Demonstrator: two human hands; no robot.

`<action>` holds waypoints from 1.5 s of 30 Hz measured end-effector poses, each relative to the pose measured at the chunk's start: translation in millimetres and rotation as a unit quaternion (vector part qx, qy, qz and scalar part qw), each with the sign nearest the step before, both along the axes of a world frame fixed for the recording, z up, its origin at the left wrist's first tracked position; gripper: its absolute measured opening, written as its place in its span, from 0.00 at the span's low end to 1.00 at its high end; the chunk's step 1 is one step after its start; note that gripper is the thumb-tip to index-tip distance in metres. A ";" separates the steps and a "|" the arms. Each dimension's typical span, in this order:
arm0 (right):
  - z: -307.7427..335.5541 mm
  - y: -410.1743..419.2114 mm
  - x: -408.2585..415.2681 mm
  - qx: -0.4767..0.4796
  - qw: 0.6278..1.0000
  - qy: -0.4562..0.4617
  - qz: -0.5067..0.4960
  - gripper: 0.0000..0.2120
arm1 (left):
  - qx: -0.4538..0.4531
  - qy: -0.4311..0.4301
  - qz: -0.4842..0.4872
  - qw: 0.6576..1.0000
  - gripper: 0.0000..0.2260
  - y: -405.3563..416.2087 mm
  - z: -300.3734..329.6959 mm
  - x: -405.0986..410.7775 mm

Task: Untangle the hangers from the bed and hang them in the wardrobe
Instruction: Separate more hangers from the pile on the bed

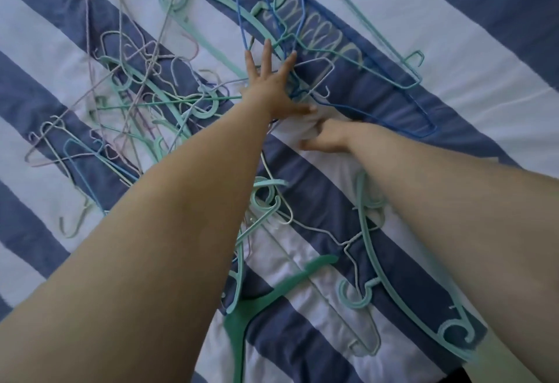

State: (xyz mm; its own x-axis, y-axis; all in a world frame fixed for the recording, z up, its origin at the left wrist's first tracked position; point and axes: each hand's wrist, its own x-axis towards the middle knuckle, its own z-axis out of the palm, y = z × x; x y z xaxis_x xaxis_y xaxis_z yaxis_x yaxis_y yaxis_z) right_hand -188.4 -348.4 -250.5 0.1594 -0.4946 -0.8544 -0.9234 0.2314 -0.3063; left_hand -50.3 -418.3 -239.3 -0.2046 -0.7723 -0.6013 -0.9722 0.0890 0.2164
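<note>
A big tangle of hangers lies all over the bed, with its blue and white striped cover, mostly toward the far edge and the left side. The left hand reaches into the middle of the pile with its fingers spread wide and straight, touching thin blue wire hangers. The right hand sits just beside it, fingers curled, but I cannot tell what it pinches.

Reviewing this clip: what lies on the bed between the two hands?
Head view: only a narrow strip of bunched white bedding separates the spread left hand from the curled right hand; no hanger clearly crosses it.
</note>
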 end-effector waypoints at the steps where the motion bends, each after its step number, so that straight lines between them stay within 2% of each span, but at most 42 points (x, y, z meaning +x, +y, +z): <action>1: 1.3 -1.4 -1.1 0.006 1.000 -0.012 -0.018 0.54 | -0.011 0.025 0.041 0.999 0.51 -1.1 -0.5 -0.9; 4: 3.1 -3.7 -5.1 0.023 0.998 -0.016 -0.058 0.40 | -0.052 0.049 0.181 0.981 0.53 -1.1 0.8 -5.6; 8: 4.1 -4.4 -8.9 0.002 0.995 -0.066 -0.079 0.31 | -0.003 0.033 0.273 0.962 0.54 -1.3 0.7 -21.4; 12: 10.3 0.4 -8.0 -0.009 0.995 -0.090 -0.052 0.29 | -0.007 0.027 0.306 0.952 0.48 6.2 -5.8 -32.0; 14: 8.3 7.4 -6.0 -0.033 0.998 -0.057 -0.012 0.32 | -0.021 0.014 0.316 0.948 0.47 11.2 -10.5 -33.1; 16: 5.9 17.9 -7.5 -0.058 0.998 -0.001 0.026 0.39 | -0.020 0.001 0.327 0.945 0.49 14.7 -12.7 -30.8; 18: 1.2 33.9 -12.0 -0.080 0.996 0.026 0.012 0.37 | 0.005 -0.005 0.336 0.942 0.50 14.9 -11.1 -27.3; 22: -3.1 69.5 -24.3 -0.069 0.992 -0.018 -0.104 0.33 | 0.022 -0.002 0.341 0.940 0.42 26.6 -7.0 -26.4; 26: -8.3 85.1 -28.5 -0.121 0.955 -0.098 -0.252 0.25 | -0.036 0.028 0.349 0.936 0.29 62.9 -9.0 -31.8; 29: -1.8 94.5 -31.5 -0.133 0.907 -0.150 -0.369 0.15 | -0.033 0.038 0.337 0.940 0.28 85.4 -9.5 -28.7; 32: 0.5 110.5 -37.5 -0.137 0.897 -0.124 -0.402 0.11 | -0.039 0.025 0.314 0.948 0.26 108.1 -3.9 -29.2; 35: 10.4 129.2 -35.4 -0.165 0.898 -0.096 -0.397 0.10 | -0.015 -0.025 0.277 0.960 0.28 125.7 4.2 -26.8; 38: 11.6 145.3 -34.5 -0.186 0.911 -0.088 -0.359 0.11 | 0.052 -0.035 0.258 0.964 0.36 134.5 4.8 -19.6; 41: 6.9 154.3 -32.0 -0.182 0.917 -0.103 -0.339 0.09 | 0.079 -0.034 0.271 0.959 0.45 140.6 1.1 -15.8; 45: 1.8 157.1 -30.1 -0.181 0.916 -0.115 -0.340 0.09 | 0.075 -0.050 0.304 0.948 0.49 141.9 0.1 -13.6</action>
